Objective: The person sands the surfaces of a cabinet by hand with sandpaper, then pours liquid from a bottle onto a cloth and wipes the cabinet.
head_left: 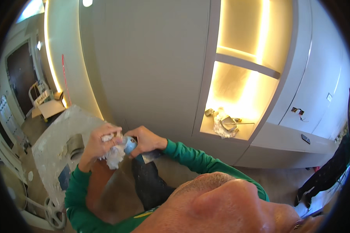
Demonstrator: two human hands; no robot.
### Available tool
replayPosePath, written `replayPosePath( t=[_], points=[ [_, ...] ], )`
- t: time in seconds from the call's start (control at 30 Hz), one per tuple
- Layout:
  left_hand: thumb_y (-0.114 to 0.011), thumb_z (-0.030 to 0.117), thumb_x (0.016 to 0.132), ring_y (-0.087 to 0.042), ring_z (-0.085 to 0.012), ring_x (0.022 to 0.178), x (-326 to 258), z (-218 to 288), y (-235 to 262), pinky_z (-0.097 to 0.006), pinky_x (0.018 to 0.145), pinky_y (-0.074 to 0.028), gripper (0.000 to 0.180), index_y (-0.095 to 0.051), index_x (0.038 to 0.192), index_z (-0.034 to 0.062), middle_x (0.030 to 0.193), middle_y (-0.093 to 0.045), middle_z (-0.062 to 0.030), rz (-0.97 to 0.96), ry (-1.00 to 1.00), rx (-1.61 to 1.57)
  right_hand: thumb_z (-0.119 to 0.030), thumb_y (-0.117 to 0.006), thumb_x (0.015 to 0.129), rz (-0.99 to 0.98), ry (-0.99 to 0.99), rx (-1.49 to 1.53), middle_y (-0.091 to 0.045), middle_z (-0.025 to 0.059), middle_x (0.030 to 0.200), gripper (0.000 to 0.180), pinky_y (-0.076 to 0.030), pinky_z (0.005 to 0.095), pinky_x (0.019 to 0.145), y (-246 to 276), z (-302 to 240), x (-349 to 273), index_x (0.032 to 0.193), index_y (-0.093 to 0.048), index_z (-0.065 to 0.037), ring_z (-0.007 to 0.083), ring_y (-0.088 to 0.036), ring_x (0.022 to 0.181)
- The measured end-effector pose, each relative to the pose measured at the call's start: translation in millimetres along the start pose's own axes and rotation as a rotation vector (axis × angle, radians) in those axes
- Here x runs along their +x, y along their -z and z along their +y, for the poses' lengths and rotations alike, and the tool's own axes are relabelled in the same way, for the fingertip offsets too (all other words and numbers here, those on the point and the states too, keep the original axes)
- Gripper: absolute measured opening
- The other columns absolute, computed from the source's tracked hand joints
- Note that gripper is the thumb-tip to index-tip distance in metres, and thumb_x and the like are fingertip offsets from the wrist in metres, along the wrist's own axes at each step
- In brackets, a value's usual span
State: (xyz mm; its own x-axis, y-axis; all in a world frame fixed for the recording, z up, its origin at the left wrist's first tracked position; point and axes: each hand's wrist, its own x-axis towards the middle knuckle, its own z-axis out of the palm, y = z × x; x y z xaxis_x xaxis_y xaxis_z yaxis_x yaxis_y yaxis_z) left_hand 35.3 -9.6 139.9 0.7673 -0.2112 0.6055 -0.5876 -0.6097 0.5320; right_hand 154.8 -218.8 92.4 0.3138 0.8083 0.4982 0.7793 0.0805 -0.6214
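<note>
- Two hands work close together in front of a tall grey cabinet door [151, 62].
- The left hand [99, 141] has its fingers curled tight around one crumpled white rag [113, 155], which bulges out below the palm.
- The right hand [146, 140] is wrapped around one small blue bottle or can [130, 145]; the fingers are pressed together on it and its blue end points at the rag.
- Rag and blue container touch, held between the two hands, just in front of the lower part of the cabinet door.
- Both arms wear green sleeves [190, 157], two in all.
- One lit niche [237, 93] sits to the right of the door, glowing warm yellow, with one shelf [247, 65] across its upper part.
- On the niche floor lies one heap of crumpled white material [221, 126] with a small tool or two on it; what kind I cannot tell.
- One dusty, plaster-spattered work surface [52, 149] stands to the left, below the hands.
- One dark door [21, 75] shows far left, with cardboard [48, 108] on the floor near it.
- The right wall is pale grey, with one low ledge [291, 139] carrying one small dark flat object [305, 138].
- Another person's dark-clothed legs [322, 176] stand at the far right.
</note>
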Motion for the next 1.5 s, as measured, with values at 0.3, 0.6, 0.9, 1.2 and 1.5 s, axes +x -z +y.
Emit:
replayPosePath(
  t=[0.3, 0.6, 0.9, 1.2, 1.5],
  points=[
    [-0.088, 0.024, 0.078, -0.068, -0.0125, 0.092, 9, 11, 50, -0.03, 0.082, -0.055, 0.045, -0.074, 0.113, 0.0, 0.097, -0.075, -0.0089, 0.131, 0.346, 0.236, -0.044, -0.096, 0.064, 0.233, 0.091, 0.245, -0.076, 0.0152, 0.094, 0.07, -0.057, 0.036, 0.081, -32, 4, 25, 0.114, -0.074, 0.0, 0.0226, -0.073, 0.084],
    [-0.085, 0.036, 0.073, -0.073, -0.0267, 0.082, 50, -57, 133, -0.039, 0.076, -0.056, 0.045, -0.077, 0.096, -0.0014, 0.085, -0.076, -0.0172, 0.299, 0.399, 0.633, -0.057, -0.07, 0.091, -0.023, -0.914, 0.386, -0.072, 0.0096, 0.087, 0.06, -0.049, 0.0296, 0.077, -70, 98, -58, 0.095, -0.076, 0.003, 0.0146, -0.063, 0.078],
    [-0.086, 0.043, 0.072, -0.074, -0.035, 0.087, 36, -156, 129, -0.042, 0.078, -0.057, 0.052, -0.078, 0.106, 0.0036, 0.094, -0.076, -0.023, 0.155, 0.448, 0.745, -0.027, -0.066, 0.089, 0.034, -0.891, 0.907, -0.068, 0.0064, 0.085, 0.028, -0.049, 0.0317, 0.075, -37, 119, -25, 0.089, -0.073, 0.0, 0.0193, -0.062, 0.079],
    [-0.089, 0.026, 0.069, -0.074, -0.0323, 0.091, -28, -137, 165, -0.042, 0.082, -0.057, 0.052, -0.075, 0.113, 0.0003, 0.096, -0.077, -0.02, -0.354, 0.977, 0.883, -0.005, -0.07, 0.087, 0.418, -0.708, 0.378, -0.073, 0.0085, 0.098, 0.019, -0.052, 0.03, 0.08, -58, 146, 113, 0.102, -0.075, 0.005, 0.0176, -0.066, 0.09],
    [-0.092, 0.027, 0.056, -0.072, -0.0372, 0.091, -71, -189, 166, -0.044, 0.084, -0.055, 0.067, -0.076, 0.116, 0.0023, 0.097, -0.075, -0.0246, -0.502, 0.93, 0.754, -0.016, -0.072, 0.081, 0.489, -0.701, 0.027, -0.077, 0.0112, 0.086, 0.02, -0.056, 0.0345, 0.081, -110, 161, 130, 0.092, -0.079, -0.001, 0.0208, -0.072, 0.083]
  ],
)
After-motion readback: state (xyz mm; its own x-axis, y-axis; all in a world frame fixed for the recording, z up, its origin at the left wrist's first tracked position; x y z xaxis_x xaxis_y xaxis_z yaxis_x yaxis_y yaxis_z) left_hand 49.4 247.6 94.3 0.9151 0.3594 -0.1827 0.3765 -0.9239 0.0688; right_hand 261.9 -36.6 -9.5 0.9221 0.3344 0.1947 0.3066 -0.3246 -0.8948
